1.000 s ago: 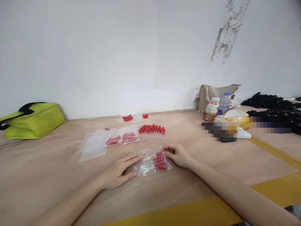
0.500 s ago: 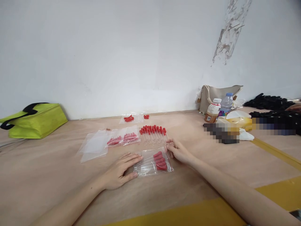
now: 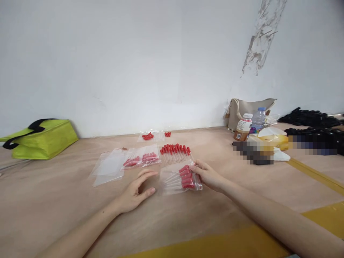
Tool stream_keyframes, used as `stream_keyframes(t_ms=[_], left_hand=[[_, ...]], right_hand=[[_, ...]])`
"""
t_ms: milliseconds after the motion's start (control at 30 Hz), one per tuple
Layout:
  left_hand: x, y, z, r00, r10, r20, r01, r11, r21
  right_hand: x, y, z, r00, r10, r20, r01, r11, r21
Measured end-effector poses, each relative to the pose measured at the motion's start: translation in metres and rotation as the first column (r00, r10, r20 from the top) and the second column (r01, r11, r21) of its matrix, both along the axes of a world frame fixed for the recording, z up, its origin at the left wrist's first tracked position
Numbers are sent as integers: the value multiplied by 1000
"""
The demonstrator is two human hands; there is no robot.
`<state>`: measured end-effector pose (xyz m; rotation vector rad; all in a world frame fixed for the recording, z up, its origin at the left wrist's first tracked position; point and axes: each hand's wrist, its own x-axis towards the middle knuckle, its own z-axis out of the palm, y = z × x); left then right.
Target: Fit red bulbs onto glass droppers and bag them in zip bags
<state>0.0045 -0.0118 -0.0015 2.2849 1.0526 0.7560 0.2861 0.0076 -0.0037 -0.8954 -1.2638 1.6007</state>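
A clear zip bag (image 3: 172, 183) with several red-bulbed droppers inside is pinched at its zip end by my right hand (image 3: 208, 175). The bag looks slightly raised, its bulbs toward the right. My left hand (image 3: 138, 191) is just left of the bag, fingers apart and holding nothing. Behind the bag lies a row of loose droppers (image 3: 175, 148) with red bulbs and clear stems. Left of that row are filled bags (image 3: 142, 157) showing red bulbs, beside flat, see-through bags (image 3: 109, 170).
Brown paper covers the table (image 3: 172, 222). Farther back lies plastic with small red bulbs (image 3: 147, 136). A lime-green bag (image 3: 45, 139) stands at left. At right are a drink bottle (image 3: 243, 127), a blue-capped bottle (image 3: 259, 118), a beige bag (image 3: 249, 104) and black items (image 3: 309, 116).
My right hand has taken hold of the zip bag's right end and shifted it slightly right and up. My left hand has come off the bag.
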Motion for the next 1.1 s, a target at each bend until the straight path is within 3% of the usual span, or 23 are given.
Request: stream_keyframes(t_ms=[133,233,333,467,633,733,867,1100], left_hand=[[-1,3,-1,949,133,287,-63,969,-240],[4,-2,6,879,193,436,49,874,-484],[12,-10,10,800,231,553,178,789,-588],[12,-12,7,758,390,523,31,779,-626],[-22,6,23,792,433,431,-133,810,-571],[-52,35,41,758,491,430,-275,838,-471],[-77,85,57,738,541,405,-354,820,-449],[-64,134,48,793,593,143,-497,764,-410]], right_hand=[[-13,-2,15,978,-39,-206,35,999,-22],[-40,-8,15,957,-46,-285,41,999,-24],[-72,-18,5,950,13,-312,-22,999,-25],[-88,-26,-11,953,256,-160,-263,965,-22],[-52,-17,-8,892,444,84,-434,894,-113],[-21,-6,-5,883,440,161,-421,896,-138],[3,1,-8,944,321,73,-311,942,-125],[4,0,-14,966,253,47,-247,964,-95]])
